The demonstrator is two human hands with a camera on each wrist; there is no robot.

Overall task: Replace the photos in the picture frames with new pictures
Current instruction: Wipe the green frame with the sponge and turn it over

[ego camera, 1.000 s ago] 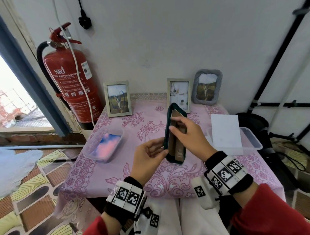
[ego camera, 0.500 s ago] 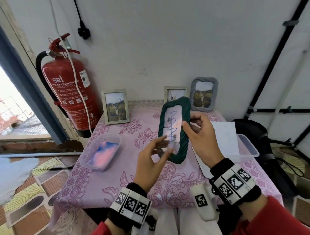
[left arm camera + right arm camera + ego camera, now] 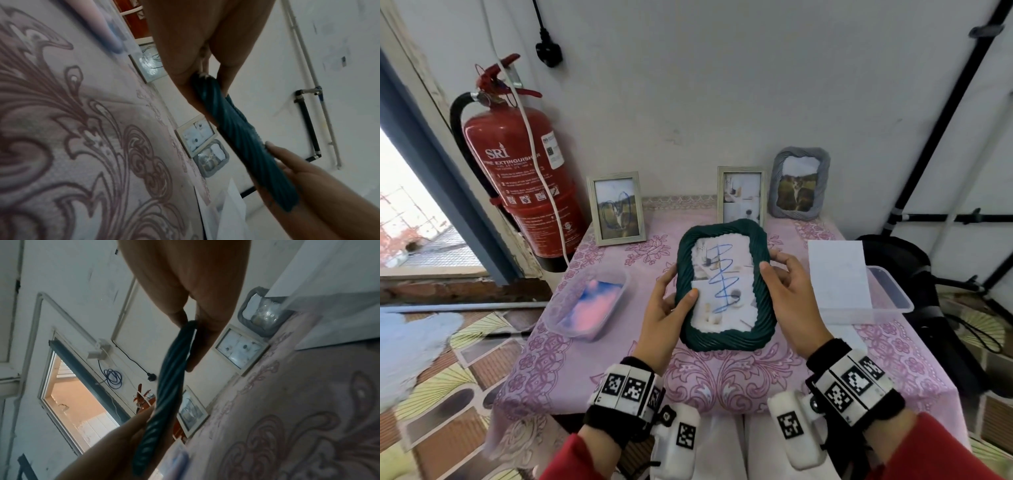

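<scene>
A dark green ribbed picture frame [image 3: 762, 274] is held face up above the middle of the pink table. Its photo [image 3: 722, 284] is white with a blue scribble. My left hand [image 3: 666, 308] grips the frame's left edge, thumb on the photo's lower left. My right hand [image 3: 787, 291] grips the right edge, thumb on the rim. The wrist views show the green frame [image 3: 244, 142] [image 3: 164, 395] edge-on, pinched between thumb and fingers. Against the wall stand a pale wooden frame [image 3: 618, 209], a second pale frame [image 3: 741, 195] and a grey ribbed frame [image 3: 799, 183].
A clear plastic tub [image 3: 589, 301] with a pink and blue picture sits at the table's left. A second clear tub [image 3: 890, 294] at the right holds white sheets [image 3: 837, 274]. A red fire extinguisher [image 3: 517, 164] hangs at the left wall. Black gear lies right of the table.
The green frame was edge-on with its brown back toward my right hand; it has been turned so the photo faces up. Both hands now grip its two long edges.
</scene>
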